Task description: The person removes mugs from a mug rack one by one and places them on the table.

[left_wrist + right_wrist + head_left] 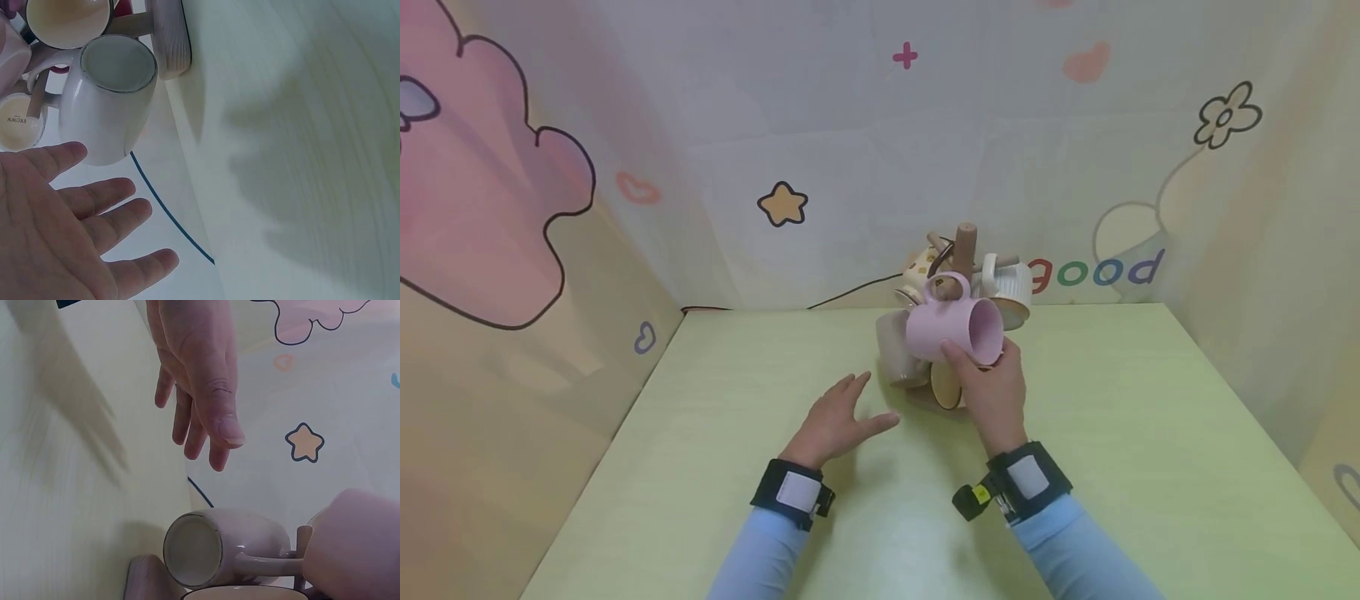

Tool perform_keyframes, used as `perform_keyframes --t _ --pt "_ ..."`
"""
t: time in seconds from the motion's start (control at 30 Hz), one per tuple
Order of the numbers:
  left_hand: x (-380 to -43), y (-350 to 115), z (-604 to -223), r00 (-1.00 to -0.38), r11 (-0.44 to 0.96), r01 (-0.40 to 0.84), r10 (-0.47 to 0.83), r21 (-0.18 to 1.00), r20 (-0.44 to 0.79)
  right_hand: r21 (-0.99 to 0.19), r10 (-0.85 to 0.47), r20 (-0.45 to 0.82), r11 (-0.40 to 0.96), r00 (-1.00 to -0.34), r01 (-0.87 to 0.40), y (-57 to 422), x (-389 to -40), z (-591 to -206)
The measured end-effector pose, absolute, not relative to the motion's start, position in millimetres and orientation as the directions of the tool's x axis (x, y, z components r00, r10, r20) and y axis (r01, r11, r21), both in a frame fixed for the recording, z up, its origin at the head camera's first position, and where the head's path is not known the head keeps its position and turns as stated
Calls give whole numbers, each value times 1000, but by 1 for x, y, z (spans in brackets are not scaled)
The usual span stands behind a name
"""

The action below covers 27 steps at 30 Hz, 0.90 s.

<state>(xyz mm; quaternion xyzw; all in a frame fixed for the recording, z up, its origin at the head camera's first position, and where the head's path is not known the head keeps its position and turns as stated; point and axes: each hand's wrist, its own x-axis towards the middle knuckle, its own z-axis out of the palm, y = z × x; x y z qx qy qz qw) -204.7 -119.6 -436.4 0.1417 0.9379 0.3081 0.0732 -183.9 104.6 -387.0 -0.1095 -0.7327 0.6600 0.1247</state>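
My right hand (996,387) grips a pink mug (936,329) near its rim, thumb on its near side; the other fingers are partly hidden. The mug lies sideways, mouth to the right, its handle up around a peg of a wooden mug tree (966,250). My left hand (835,425) is held over the table with fingers spread, touching nothing. Closest to it is a greyish-white mug (898,350) hanging upside down on the tree; in the left wrist view this white mug (106,112) shows its base beyond the fingertips.
Also on the tree hang a white ribbed mug (1011,292), a patterned mug (917,275) and a low yellowish mug (946,385). The tree stands near the back of the pale green table (715,433). A printed curtain (820,100) encloses the back and sides.
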Motion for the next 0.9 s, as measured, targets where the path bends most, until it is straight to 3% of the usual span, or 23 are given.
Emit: perform_keyframes --t 0.3,0.9 --pt "-206 -119 -436 -946 772 240 323 588 -38 -993 389 104 89 -915 -75 107 -180 -381" --pt "-204 -118 -433 -946 768 249 322 590 -19 -995 324 102 52 -941 -90 108 -169 -367"
